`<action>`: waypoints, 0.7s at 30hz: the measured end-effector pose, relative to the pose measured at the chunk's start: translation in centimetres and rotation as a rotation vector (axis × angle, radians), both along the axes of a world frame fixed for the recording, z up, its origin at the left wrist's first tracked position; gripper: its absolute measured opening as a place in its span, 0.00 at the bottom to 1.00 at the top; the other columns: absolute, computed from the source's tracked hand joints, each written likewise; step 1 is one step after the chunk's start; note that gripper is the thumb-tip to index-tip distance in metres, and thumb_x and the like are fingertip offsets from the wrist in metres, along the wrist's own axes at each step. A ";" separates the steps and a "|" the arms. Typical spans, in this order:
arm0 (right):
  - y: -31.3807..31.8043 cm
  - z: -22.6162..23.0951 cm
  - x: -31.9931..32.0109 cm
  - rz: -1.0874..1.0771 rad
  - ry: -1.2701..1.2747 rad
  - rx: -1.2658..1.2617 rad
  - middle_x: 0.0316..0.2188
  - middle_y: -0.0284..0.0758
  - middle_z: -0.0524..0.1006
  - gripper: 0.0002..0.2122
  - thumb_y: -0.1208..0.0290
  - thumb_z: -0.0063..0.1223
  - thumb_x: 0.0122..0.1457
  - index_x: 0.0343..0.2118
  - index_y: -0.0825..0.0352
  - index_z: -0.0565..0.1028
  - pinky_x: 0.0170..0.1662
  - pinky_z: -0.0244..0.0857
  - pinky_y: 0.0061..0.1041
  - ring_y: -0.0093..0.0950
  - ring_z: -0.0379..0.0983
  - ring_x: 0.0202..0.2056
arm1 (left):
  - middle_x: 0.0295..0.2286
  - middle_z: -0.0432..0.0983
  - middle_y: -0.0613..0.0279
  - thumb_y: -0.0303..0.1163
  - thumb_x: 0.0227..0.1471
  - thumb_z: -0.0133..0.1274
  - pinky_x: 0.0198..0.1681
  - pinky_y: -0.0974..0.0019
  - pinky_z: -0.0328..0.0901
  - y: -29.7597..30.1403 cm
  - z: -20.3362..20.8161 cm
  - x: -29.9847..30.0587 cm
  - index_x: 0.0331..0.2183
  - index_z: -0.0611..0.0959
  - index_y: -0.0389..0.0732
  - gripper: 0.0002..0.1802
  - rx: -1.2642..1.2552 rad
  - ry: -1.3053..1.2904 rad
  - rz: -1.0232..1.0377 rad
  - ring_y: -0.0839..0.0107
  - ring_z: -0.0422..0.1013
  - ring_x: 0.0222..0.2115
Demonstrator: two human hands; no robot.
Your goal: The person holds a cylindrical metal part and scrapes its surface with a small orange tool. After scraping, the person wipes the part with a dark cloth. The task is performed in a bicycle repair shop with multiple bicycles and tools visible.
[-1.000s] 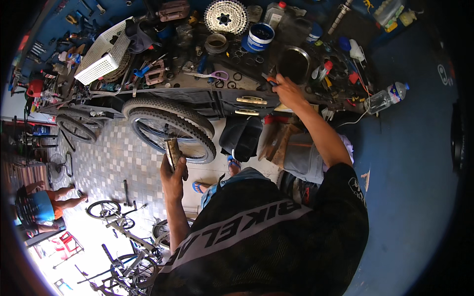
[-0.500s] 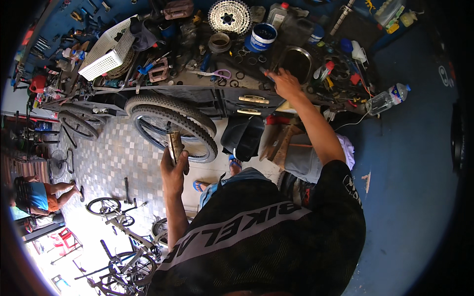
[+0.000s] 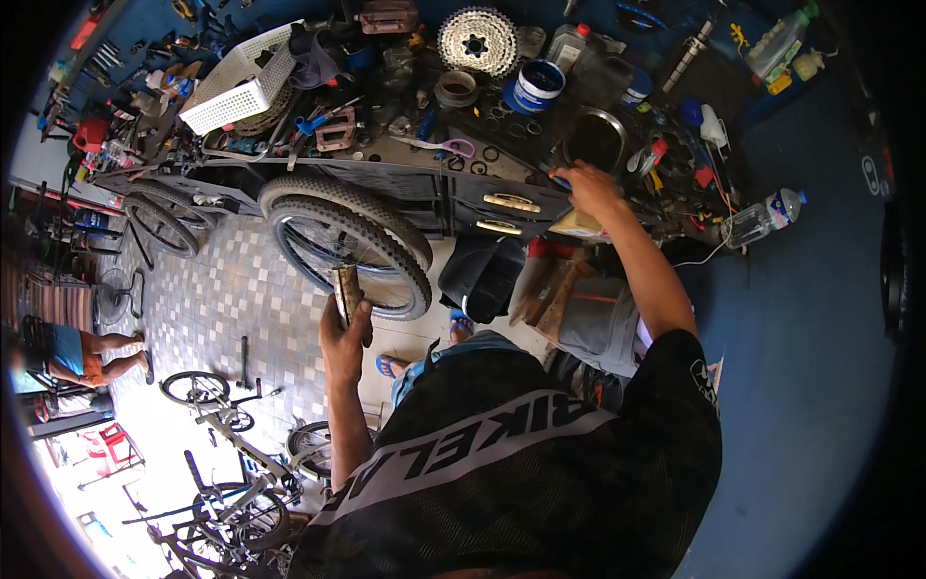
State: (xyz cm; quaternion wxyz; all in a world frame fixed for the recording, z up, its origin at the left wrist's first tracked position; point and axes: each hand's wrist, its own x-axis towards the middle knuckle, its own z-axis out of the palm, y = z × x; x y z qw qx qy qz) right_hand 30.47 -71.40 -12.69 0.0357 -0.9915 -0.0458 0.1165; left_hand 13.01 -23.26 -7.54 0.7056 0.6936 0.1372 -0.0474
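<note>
A: Where does the work stand?

B: Early, I judge. The left hand (image 3: 344, 333) is raised in front of the chest, its fingers wrapped tight around a short, worn metal part (image 3: 346, 291), a narrow ribbed piece standing upright out of the fist. It sits apart from everything else, just in front of the knobby bicycle wheels (image 3: 359, 241) leaning against the worktop (image 3: 405, 172).

A: And the other hand?

B: The right hand (image 3: 585, 185) is stretched out to the cluttered worktop, down among small tools near a dark metal bowl (image 3: 595, 143). Something blue shows at the fingertips, but I cannot tell whether the fingers are closed on it or only touching it.

A: So what is done and what is left?

B: The part is in hand; that much is settled. Nothing looks fitted or joined to it yet. The scissors (image 3: 439, 146), the cassette sprocket (image 3: 476, 41) and the blue tub (image 3: 536, 86) lie untouched. Whatever the right hand is after has not come off the worktop.
</note>
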 end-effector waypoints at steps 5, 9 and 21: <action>0.1 3.0 1.3 0.011 0.138 0.006 0.60 0.40 0.80 0.27 0.79 0.63 0.53 0.57 0.48 0.82 0.61 0.72 0.40 0.40 0.76 0.61 | 0.23 0.71 0.70 0.41 0.65 0.64 0.22 0.72 0.58 0.6 0.5 -1.5 0.45 0.79 0.36 0.18 0.057 0.014 0.022 0.81 0.65 0.20; -1.3 2.8 0.3 -0.054 0.127 0.029 0.52 0.39 0.84 0.25 0.77 0.65 0.51 0.55 0.50 0.83 0.57 0.74 0.41 0.43 0.80 0.55 | 0.24 0.71 0.68 0.42 0.67 0.62 0.23 0.70 0.61 1.5 0.7 -2.8 0.48 0.81 0.33 0.21 0.028 0.022 0.027 0.79 0.66 0.20; 13.6 1.6 -10.2 -0.193 -0.315 0.986 0.41 0.41 0.80 0.22 0.53 0.61 0.70 0.53 0.68 0.74 0.51 0.69 0.34 0.33 0.78 0.44 | 0.28 0.78 0.57 0.63 0.73 0.41 0.21 0.65 0.63 6.8 1.1 -5.4 0.53 0.80 0.38 0.36 -0.578 0.135 0.189 0.67 0.72 0.20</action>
